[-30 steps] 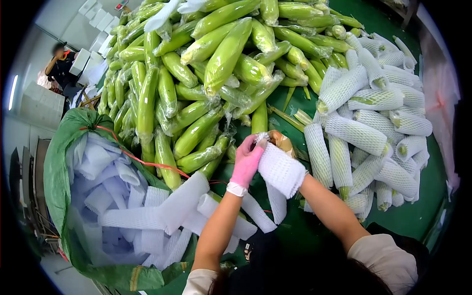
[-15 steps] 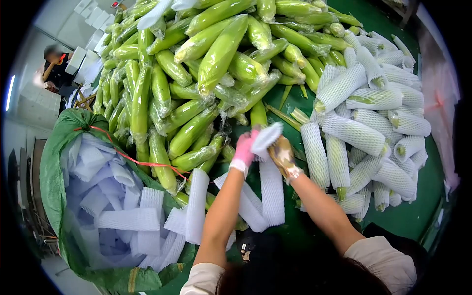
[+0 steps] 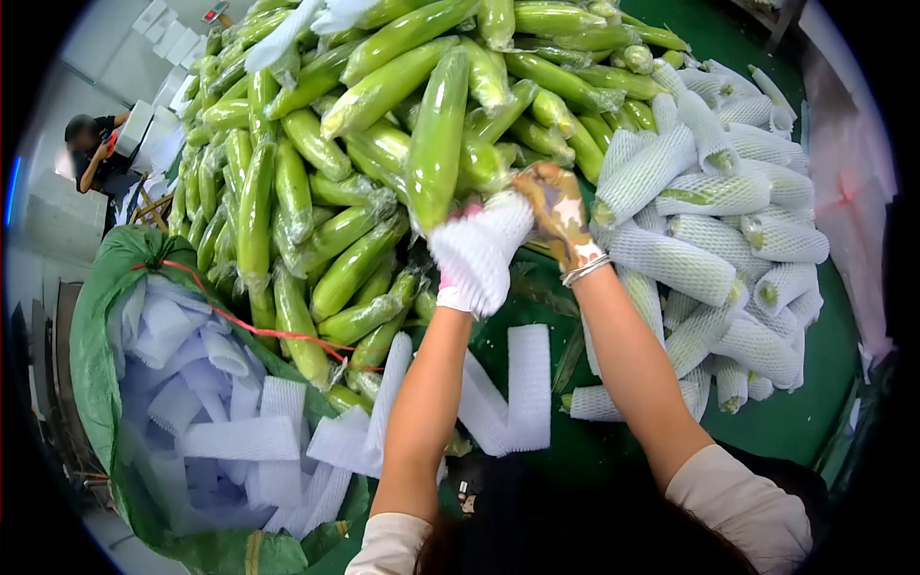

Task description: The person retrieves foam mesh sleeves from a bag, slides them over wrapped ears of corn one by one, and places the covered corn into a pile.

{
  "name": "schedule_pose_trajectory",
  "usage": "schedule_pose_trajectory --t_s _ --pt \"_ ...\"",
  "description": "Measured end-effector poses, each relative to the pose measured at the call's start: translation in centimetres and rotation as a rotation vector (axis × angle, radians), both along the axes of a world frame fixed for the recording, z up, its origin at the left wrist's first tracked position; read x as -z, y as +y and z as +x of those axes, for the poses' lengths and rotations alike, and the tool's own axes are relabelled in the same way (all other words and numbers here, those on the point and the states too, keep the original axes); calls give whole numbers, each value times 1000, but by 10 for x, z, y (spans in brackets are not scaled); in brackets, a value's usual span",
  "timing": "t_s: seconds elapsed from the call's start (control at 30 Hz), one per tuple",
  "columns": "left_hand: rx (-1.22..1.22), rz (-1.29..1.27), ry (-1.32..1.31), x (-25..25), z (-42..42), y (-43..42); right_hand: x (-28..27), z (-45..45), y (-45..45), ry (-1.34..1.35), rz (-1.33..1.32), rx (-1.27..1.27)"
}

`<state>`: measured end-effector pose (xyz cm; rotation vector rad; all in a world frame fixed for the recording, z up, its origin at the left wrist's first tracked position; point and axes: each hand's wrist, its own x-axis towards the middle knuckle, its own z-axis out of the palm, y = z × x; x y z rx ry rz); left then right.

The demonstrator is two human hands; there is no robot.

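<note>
My left hand [image 3: 452, 287], in a pink glove with a white cuff, is mostly behind a white foam net sleeve [image 3: 487, 244]. A bit of pink shows above the sleeve, beside the lower end of a film-wrapped corn cob [image 3: 438, 134]. My right hand [image 3: 561, 216], in a brown-and-orange patterned glove, has its fingers curled at the sleeve's upper right edge. The sleeve is bunched and its wide end faces left. Many green corn cobs in clear film [image 3: 364, 264] are heaped in front of my hands.
A green sack [image 3: 91, 355] of foam sleeves stands at the left, with a red string [image 3: 254, 326] across it. Loose sleeves [image 3: 529, 383] lie on the green surface [image 3: 767, 422]. Sleeved cobs [image 3: 680, 254] are piled at the right. Another person [image 3: 96, 153] is at the far left.
Both hands have moved up and away from me, to the heap, with the foam sleeve. A sleeved cob now shows lying at the near edge of the right pile.
</note>
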<state>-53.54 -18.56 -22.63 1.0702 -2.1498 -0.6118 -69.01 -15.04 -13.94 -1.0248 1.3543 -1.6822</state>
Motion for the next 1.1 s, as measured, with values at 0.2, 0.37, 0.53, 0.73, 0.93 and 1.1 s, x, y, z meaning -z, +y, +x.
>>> schedule_pose_trajectory --t_s 0.2,0.37,0.53,0.73,0.93,1.1 --pt "-37 924 1560 37 -9 2 72 2 -4 -1096 74 -385" --pt "-31 1302 1704 30 8 73 72 23 64 -1326 240 -214" --pt "-511 1412 961 -20 15 168 73 41 144 -49 440 -14" --pt "-572 1129 1037 84 15 151 148 46 126 -327 432 116" --pt "-639 1028 1271 43 6 148 191 37 123 -386 490 -92" --pt "-312 600 430 -103 -54 143 87 -39 184 1101 371 -364"
